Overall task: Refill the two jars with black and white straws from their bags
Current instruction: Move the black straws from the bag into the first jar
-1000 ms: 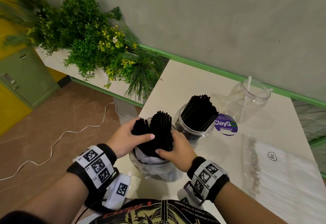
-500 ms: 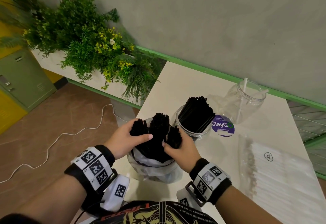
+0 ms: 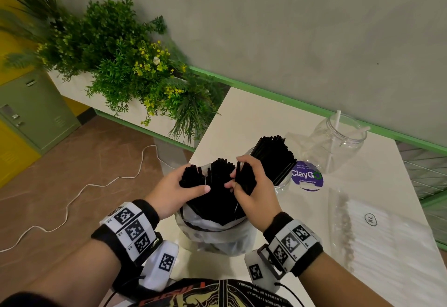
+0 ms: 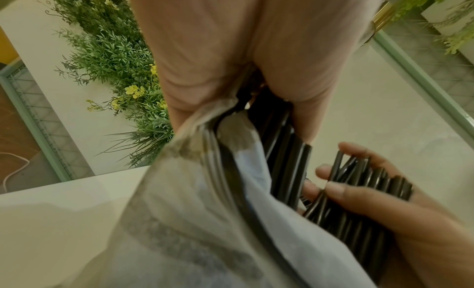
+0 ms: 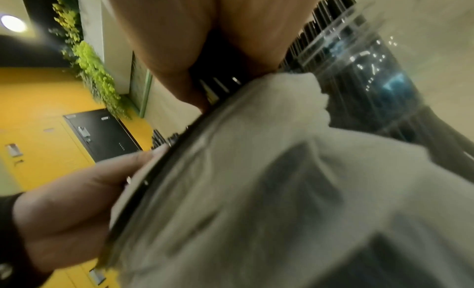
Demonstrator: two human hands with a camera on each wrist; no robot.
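A clear plastic bag (image 3: 217, 234) of black straws (image 3: 217, 195) stands at the table's near edge. My left hand (image 3: 179, 186) grips a clump of black straws together with the bag's rim (image 4: 205, 150). My right hand (image 3: 251, 186) holds a separate bunch of black straws (image 4: 359, 191) pulled off the bag's right side. Just behind stands a clear jar (image 3: 281, 181) packed with black straws (image 3: 273, 157). Farther back right is a second clear jar (image 3: 338, 147) with about two white straws. A bag of white straws (image 3: 377, 241) lies flat at the right.
A round purple ClayGo sticker (image 3: 307, 176) lies between the jars. A planter of green plants (image 3: 125, 65) stands left of the table (image 3: 242, 118), with a white cable (image 3: 72, 200) on the floor. A grey wall with a green rail (image 3: 290, 101) runs behind.
My right hand has split a bunch of black straws from the main bundle and drawn it up and to the right, toward the black-straw jar. The left hand stays on the bag.
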